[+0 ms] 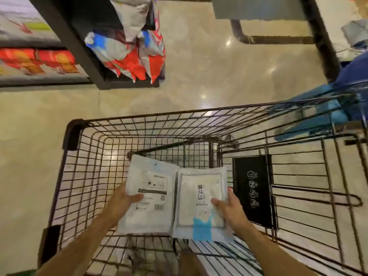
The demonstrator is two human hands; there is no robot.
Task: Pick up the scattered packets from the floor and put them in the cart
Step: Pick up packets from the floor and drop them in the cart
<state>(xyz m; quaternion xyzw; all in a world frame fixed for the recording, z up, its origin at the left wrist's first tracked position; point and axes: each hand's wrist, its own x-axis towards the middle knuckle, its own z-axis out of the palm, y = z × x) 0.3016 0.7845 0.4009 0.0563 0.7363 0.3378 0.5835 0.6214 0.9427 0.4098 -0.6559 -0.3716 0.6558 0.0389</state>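
A black wire shopping cart fills the lower half of the view. Both my arms reach down into its basket. My left hand grips the left edge of a white packet with a barcode label. My right hand grips the right edge of a second white packet with a blue patch and dark lettering. The two packets sit side by side, touching, held flat above the cart's wire bottom. No packets show on the visible floor.
A dark shelf unit with red, white and blue snack bags stands at the upper left. A black panel with round icons hangs inside the cart at right. A blue object lies past the cart's right rim. Glossy beige floor lies ahead.
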